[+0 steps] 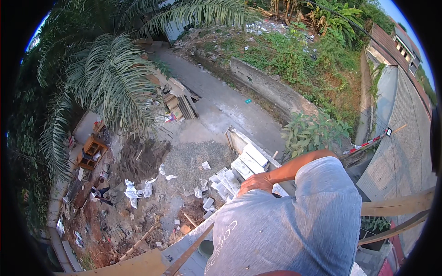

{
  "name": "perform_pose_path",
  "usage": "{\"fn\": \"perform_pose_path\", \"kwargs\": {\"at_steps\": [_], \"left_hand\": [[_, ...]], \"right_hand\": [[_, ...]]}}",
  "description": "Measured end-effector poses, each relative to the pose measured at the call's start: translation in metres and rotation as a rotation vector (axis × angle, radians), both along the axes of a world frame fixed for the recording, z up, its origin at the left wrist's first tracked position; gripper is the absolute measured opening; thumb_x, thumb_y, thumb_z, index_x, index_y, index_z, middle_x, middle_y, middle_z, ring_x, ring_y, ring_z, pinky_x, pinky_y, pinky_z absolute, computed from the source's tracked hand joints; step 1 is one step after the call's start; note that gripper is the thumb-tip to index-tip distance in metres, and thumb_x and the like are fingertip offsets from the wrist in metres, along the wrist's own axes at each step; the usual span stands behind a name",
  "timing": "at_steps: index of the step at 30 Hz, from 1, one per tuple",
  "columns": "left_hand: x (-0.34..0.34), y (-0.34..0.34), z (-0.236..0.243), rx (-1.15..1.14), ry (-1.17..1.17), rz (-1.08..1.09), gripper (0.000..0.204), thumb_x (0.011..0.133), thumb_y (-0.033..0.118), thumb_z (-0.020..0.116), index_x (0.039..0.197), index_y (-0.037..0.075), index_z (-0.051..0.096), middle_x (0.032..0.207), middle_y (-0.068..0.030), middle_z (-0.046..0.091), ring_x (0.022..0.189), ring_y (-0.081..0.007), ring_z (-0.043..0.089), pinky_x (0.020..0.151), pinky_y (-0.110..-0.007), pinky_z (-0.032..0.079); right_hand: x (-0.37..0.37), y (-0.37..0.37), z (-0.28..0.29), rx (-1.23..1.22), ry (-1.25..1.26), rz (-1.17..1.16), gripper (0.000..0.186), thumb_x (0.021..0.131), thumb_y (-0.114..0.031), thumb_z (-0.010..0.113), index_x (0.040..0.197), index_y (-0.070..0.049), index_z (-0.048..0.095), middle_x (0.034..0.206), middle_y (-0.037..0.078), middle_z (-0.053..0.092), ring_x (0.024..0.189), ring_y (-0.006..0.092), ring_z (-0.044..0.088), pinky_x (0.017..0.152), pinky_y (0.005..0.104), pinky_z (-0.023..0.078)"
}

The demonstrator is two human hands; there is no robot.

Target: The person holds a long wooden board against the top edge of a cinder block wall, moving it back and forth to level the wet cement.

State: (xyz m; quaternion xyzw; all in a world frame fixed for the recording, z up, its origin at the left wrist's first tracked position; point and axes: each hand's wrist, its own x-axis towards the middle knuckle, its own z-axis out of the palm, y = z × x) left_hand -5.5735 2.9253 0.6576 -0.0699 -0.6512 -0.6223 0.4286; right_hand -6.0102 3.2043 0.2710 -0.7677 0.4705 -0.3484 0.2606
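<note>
My right forearm [297,169] reaches out from the grey short sleeve and bends leftward. My right hand [256,182] is at the front of my grey shirt [281,230], its knuckles bent and fingers curled down. The shirt hides the fingertips, so what they grip, if anything, does not show. Just beyond the hand, in the picture, are long white blocks [249,161] along a low pale wall [239,138]. More white blocks [224,184] are piled to the left of it. My left hand is out of view.
Far below lie a gravel heap [193,158], dark sand [140,158], white sacks [133,191] and a wooden cabinet [93,149]. Timber beams [396,204] cross at the right, another plank [191,250] at lower left. Palm fronds [113,73] overhang a concrete lane [221,99].
</note>
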Motion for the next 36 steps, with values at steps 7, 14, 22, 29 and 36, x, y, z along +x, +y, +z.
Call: {"fn": "perform_pose_path", "kwargs": {"at_steps": [7,14,22,29,36], "left_hand": [[0.004,0.0,0.003,-0.034,-0.108,0.006,0.017,0.09,0.018,0.053,0.084,0.01,0.039,0.071,-0.0079,0.042,0.058,-0.0236,0.048,0.051,-0.039,0.045],[-0.007,0.001,-0.003,-0.065,0.028,-0.075,0.016,0.095,0.014,0.049,0.086,0.009,0.036,0.073,-0.0081,0.042,0.059,-0.023,0.049,0.052,-0.038,0.046],[-0.008,0.003,-0.006,-0.121,0.037,-0.019,0.02,0.097,0.016,0.049,0.084,0.009,0.035,0.071,-0.0073,0.043,0.056,-0.0204,0.05,0.049,-0.035,0.047],[-0.02,0.018,-0.01,-0.112,0.098,0.152,0.024,0.099,0.02,0.047,0.083,0.009,0.033,0.066,-0.0043,0.04,0.053,-0.0153,0.048,0.043,-0.029,0.046],[-0.02,0.027,-0.012,-0.112,0.086,0.284,0.026,0.1,0.024,0.046,0.083,0.011,0.032,0.064,-0.0026,0.039,0.05,-0.0121,0.044,0.041,-0.025,0.044]], "right_hand": [[0.002,0.0,-0.001,-0.087,-0.04,0.007,0.095,0.063,-0.054,0.077,0.137,-0.005,0.042,0.127,0.018,0.055,0.106,0.0378,0.057,0.087,0.0446,0.048],[0.0,0.0,0.007,-0.057,-0.007,0.035,0.092,0.065,-0.048,0.076,0.138,-0.005,0.04,0.129,0.018,0.054,0.108,0.0383,0.056,0.089,0.0458,0.047],[-0.001,-0.001,0.004,-0.026,-0.024,0.046,0.092,0.065,-0.05,0.076,0.138,-0.006,0.04,0.129,0.019,0.053,0.109,0.0394,0.056,0.09,0.0463,0.047],[-0.003,0.002,0.002,0.013,-0.015,0.042,0.089,0.065,-0.05,0.076,0.135,-0.007,0.042,0.129,0.018,0.053,0.11,0.0389,0.057,0.09,0.0455,0.047],[-0.002,-0.002,0.007,0.025,-0.029,0.03,0.088,0.064,-0.051,0.076,0.135,-0.009,0.043,0.129,0.017,0.054,0.11,0.0374,0.057,0.09,0.0454,0.048]]}}
